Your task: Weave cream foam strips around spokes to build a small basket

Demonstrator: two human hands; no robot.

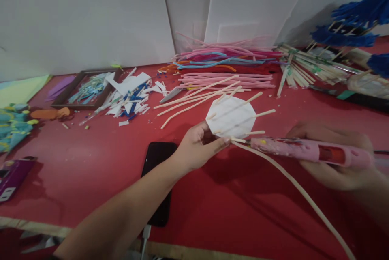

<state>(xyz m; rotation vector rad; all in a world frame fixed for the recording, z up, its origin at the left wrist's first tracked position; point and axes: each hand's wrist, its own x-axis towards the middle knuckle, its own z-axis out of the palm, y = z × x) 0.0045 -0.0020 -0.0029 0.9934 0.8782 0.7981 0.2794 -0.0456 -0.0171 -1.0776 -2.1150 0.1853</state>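
Note:
My left hand (202, 144) pinches the lower left edge of a white paper disc (232, 116) with straight sides. Short cream sticks (264, 113) poke out around the disc's rim. A long cream pipe cleaner (291, 179) starts at my left thumb tip and curves down to the lower right. My right hand (337, 150) is wrapped around a pink glue gun (282, 146). The gun's nozzle is close to the disc's lower edge, beside the left thumb; whether it touches I cannot tell.
Cream pipe cleaners (182, 104) lie behind the disc, with pink pipe cleaners (225, 80) further back. A phone (158, 183) on a cable is under my left forearm. Paper scraps (133, 93) and a brown frame (85, 106) sit left. Wooden sticks (299, 71) are piled at the right.

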